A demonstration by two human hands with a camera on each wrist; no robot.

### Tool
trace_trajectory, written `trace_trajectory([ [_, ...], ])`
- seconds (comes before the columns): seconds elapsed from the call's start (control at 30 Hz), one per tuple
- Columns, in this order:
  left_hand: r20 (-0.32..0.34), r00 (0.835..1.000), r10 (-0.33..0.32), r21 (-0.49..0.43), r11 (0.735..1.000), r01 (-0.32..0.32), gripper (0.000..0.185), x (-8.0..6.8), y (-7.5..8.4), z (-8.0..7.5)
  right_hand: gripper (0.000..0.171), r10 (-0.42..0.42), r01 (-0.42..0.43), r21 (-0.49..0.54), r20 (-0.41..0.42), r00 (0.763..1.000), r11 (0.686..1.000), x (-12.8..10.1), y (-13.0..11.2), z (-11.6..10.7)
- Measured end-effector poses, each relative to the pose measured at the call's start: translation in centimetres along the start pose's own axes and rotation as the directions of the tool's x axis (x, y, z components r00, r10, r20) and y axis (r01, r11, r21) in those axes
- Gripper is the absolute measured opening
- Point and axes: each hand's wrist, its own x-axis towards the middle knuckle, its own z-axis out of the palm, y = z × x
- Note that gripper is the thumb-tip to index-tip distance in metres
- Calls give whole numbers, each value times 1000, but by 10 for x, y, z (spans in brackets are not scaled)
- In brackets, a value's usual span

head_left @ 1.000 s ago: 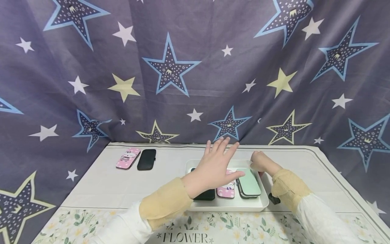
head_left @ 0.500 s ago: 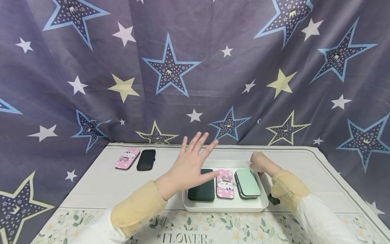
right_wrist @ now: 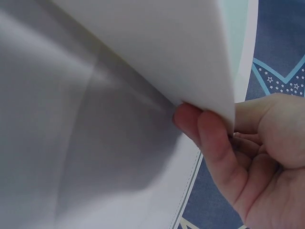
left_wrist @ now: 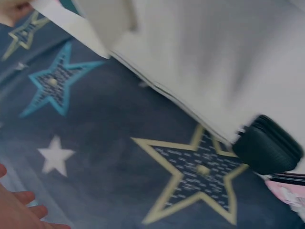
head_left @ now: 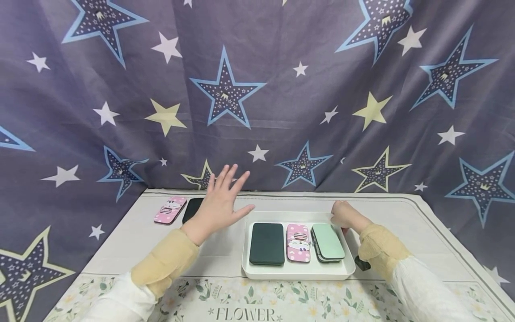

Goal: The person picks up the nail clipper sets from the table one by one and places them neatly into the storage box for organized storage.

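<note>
My left hand [head_left: 217,205], fingers spread and straight, is raised in front of a small black case [head_left: 192,209] and partly covers it; nothing is held. A pink patterned case [head_left: 170,210] lies left of the black one. With bent fingers and thumb, my right hand [right_wrist: 257,162] pinches the far right corner of the white tray [head_left: 297,275]. Inside the tray lie a dark green case [head_left: 267,243], a pink cat-patterned case [head_left: 298,243] and a mint green case [head_left: 327,241] on top of another case, mostly hidden. The left wrist view shows the black case [left_wrist: 267,145] up close.
A pale tablecloth [head_left: 225,264] with a floral front band covers the table. Behind it hangs a grey-purple curtain [head_left: 265,116] with stars. Some small dark object [head_left: 362,264] sits beside the tray, near my right wrist.
My left hand has moved left from above the tray to the black case on the table, uncovering the dark green and pink cases. My right hand has stayed at the tray's corner.
</note>
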Motion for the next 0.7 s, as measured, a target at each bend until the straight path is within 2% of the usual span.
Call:
trace_trajectory([
  [0.3, 16, 989, -144, 9, 990, 144, 84, -4, -46, 13, 16, -5, 5, -4, 5, 1000, 1000, 1, 1, 0],
  [0.5, 16, 966, -257, 29, 966, 257, 84, -6, -82, 26, 16, -4, 4, -12, -2, 1000, 1000, 1, 1, 0],
  [0.7, 65, 943, -327, 25, 945, 326, 84, -10, -110, 37, 17, 4, -4, 7, 2, 1000, 1000, 2, 2, 1],
])
